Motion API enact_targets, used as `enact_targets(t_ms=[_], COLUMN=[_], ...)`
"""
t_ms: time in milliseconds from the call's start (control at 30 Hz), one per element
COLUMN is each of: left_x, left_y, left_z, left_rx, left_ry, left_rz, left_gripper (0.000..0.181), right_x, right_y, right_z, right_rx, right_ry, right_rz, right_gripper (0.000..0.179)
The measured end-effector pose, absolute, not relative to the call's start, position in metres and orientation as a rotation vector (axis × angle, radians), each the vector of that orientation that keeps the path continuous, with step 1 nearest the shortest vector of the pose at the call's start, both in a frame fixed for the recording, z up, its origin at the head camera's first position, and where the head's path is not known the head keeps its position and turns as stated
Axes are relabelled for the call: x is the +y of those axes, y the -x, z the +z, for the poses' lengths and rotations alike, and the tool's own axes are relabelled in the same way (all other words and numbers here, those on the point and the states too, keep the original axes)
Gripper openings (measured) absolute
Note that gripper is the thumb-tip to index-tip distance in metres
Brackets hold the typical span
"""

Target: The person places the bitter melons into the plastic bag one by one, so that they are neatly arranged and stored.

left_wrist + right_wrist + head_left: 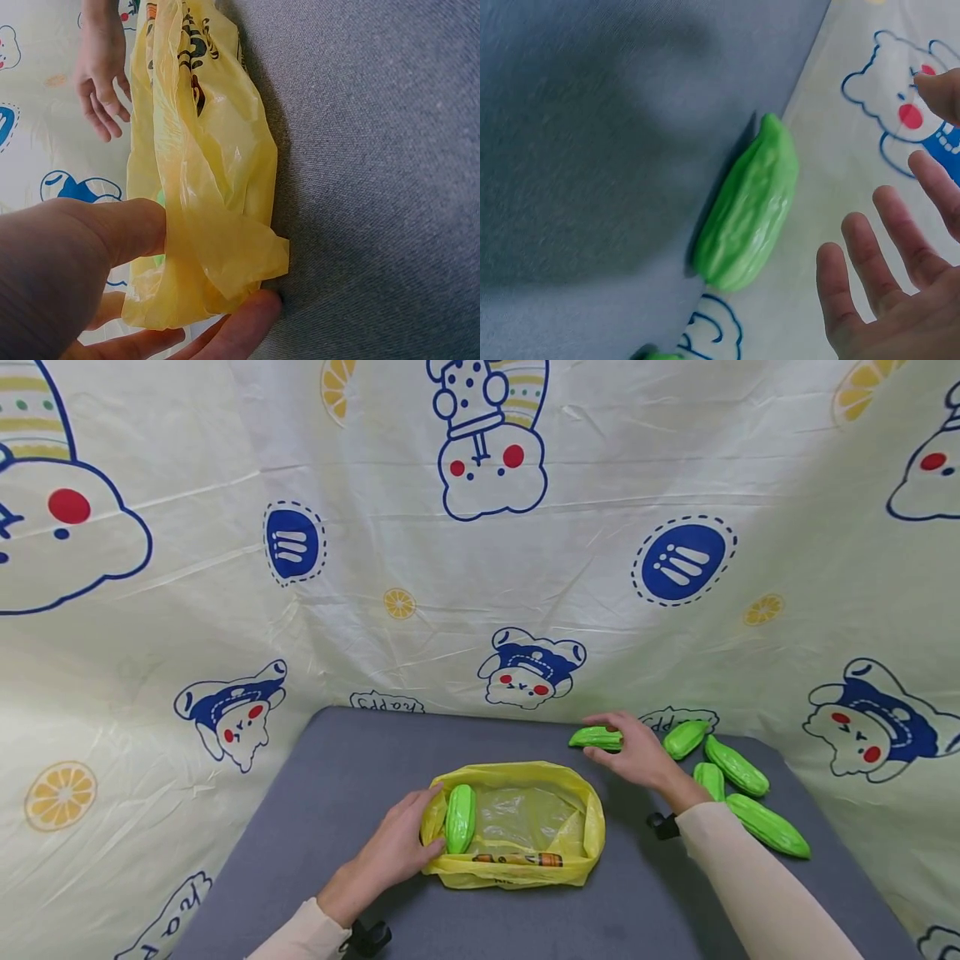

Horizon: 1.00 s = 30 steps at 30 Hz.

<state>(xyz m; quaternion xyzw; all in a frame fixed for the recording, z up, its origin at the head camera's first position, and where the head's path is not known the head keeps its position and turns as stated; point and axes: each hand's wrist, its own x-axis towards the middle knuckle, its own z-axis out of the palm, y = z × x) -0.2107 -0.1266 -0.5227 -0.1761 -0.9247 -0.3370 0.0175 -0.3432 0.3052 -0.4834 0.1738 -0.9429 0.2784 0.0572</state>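
Green gourd | near, apart from released right fingers | left fingers pinch yellow bag

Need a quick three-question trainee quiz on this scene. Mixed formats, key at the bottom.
1. Multiple choice: what does the left hand have a grip on?
A) a green gourd
B) the yellow bag
C) nothing

2. True or false: the right hand is curled tightly round a green gourd.

3. Count: in the head view, how many green gourds show inside the yellow bag?

Key:
1. B; thumb and fingers pinch its side.
2. False; the right wrist view shows that hand spread open, holding nothing.
3. One, lying at the end beside the left hand.
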Motion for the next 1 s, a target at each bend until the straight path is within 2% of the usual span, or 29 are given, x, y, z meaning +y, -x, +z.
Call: enact_targets(t_ms=[633,1000], left_x=[-0.129,-0.130], left_y=[0.212,0.212], left_z=[-0.522,-0.522], left_rx=[-2.888,-2.894], left_ry=[0.552,0.554], left_rz=[-1.043,-1.045], left_gripper=[0.083,0.083], right_x=[0.329,0.336], right_y=[0.361,0.368], right_z=[-0.508,-0.522], right_rx=[-2.911,-2.923], right_ry=[-0.380,-0.382], right_rz=[0.789,0.752], right_gripper=[0.066,0.075])
